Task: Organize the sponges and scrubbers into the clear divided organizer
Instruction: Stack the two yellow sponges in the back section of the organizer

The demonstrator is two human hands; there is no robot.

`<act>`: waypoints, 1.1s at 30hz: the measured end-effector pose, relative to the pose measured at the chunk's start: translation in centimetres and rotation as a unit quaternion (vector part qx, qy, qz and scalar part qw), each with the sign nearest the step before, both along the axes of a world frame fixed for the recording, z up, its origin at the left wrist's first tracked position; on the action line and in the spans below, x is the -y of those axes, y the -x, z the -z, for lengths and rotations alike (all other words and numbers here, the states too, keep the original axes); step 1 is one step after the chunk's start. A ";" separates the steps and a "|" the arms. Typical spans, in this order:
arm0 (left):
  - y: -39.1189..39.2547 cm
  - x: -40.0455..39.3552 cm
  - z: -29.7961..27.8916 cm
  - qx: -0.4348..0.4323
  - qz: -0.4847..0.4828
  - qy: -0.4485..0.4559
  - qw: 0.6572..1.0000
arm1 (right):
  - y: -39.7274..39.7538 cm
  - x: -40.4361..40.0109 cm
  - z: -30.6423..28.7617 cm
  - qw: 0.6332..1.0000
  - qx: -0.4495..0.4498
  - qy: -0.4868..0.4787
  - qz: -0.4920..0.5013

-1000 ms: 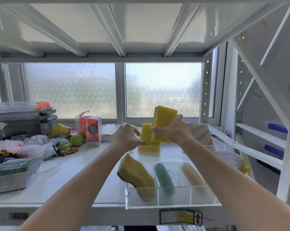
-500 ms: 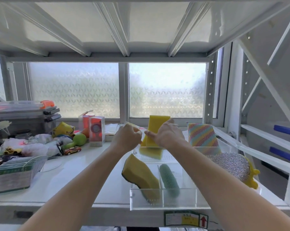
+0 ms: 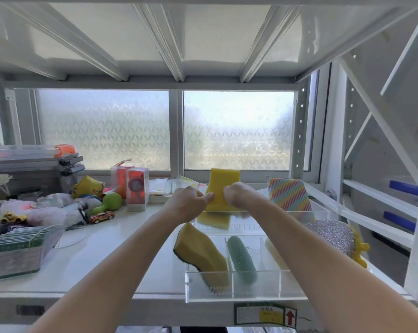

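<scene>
A yellow sponge (image 3: pixel 223 186) stands upright at the back of the clear divided organizer (image 3: pixel 232 288). My left hand (image 3: pixel 187 203) pinches its left edge and my right hand (image 3: pixel 239 197) grips its right edge. In the front compartments lie a yellow-and-green sponge (image 3: pixel 199 252), a green mesh scrubber (image 3: pixel 241 259) and a pale scrubber (image 3: pixel 275 253), partly hidden by my right arm. A rainbow-striped scrubber pad (image 3: pixel 288 194) leans at the back right. A silver scrubber (image 3: pixel 333 234) rests at the right.
The white shelf (image 3: pixel 111 258) holds toys, a green ball-shaped toy (image 3: pixel 111 201), a toy car (image 3: pixel 101 216) and red-and-clear boxes (image 3: pixel 136 188) on the left. A clear bin of packets (image 3: pixel 15 251) stands at the front left. Rack struts run along the right side.
Both hands have lowered the yellow sponge from above the organizer into its back section. My right hand has moved from the sponge's front face to its right edge.
</scene>
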State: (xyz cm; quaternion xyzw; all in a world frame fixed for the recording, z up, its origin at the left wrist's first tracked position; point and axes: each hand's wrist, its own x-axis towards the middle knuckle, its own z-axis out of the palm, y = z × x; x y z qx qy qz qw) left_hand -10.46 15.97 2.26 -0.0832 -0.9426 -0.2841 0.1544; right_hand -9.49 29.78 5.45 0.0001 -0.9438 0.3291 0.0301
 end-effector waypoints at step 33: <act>-0.4 -0.9 -0.6 0.006 0.126 -0.174 0.977 | 1.5 -2.5 -0.6 0.978 -0.068 -0.029 -0.194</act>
